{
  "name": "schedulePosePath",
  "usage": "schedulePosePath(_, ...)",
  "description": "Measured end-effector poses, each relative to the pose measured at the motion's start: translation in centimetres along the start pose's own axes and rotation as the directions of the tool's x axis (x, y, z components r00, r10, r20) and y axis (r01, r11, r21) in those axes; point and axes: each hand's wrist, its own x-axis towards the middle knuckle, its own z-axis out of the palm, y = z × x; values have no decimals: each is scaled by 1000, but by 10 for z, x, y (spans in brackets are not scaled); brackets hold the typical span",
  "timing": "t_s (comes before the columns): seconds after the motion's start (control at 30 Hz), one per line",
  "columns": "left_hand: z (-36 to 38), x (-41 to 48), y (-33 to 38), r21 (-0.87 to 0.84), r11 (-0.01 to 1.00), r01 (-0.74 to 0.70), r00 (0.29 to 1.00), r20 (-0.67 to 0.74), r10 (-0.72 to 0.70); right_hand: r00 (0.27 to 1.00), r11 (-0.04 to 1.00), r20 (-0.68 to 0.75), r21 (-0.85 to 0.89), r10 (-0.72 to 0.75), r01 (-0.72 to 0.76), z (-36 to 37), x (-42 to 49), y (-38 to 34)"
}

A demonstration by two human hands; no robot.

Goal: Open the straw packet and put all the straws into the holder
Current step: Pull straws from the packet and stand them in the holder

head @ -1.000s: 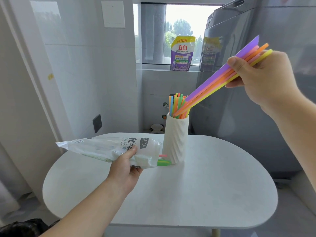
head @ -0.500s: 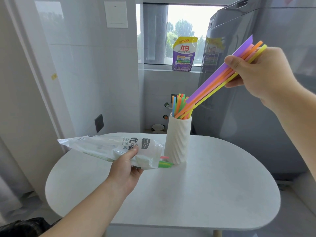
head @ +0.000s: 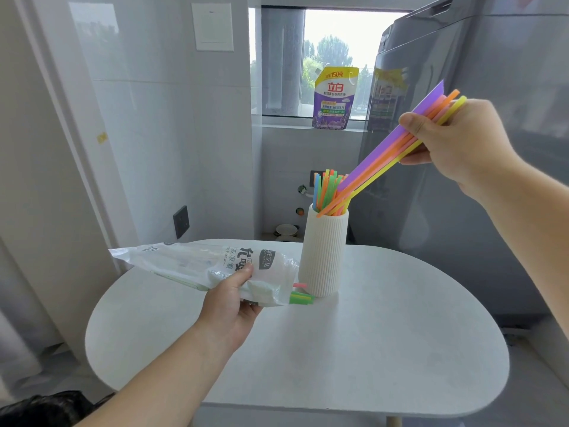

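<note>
Several coloured plastic straws pinched in the right hand enter the ribbed cream holder, seemingly awaiting release; the left hand grips the translucent packet.

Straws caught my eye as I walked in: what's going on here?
A person is filling the ribbed white holder. The right hand pinches a tilted bunch of straws, its lower ends at the holder's mouth, beside the straws standing inside. The left hand grips the straw packet next to the holder; green and pink straw ends poke from its open end, so some remain.
</note>
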Motion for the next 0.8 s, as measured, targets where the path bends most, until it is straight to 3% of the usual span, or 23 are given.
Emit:
schedulePosePath(0.33,-1,-1,0,4,1000,0,1000,12,0,999,1000,-37,29,11,-10,-7,7,2)
schedulePosePath(0.8,0,-3,0,11,1000,-1,1000,13,1,984,995,148,-20,-98,102,-10,-12,14)
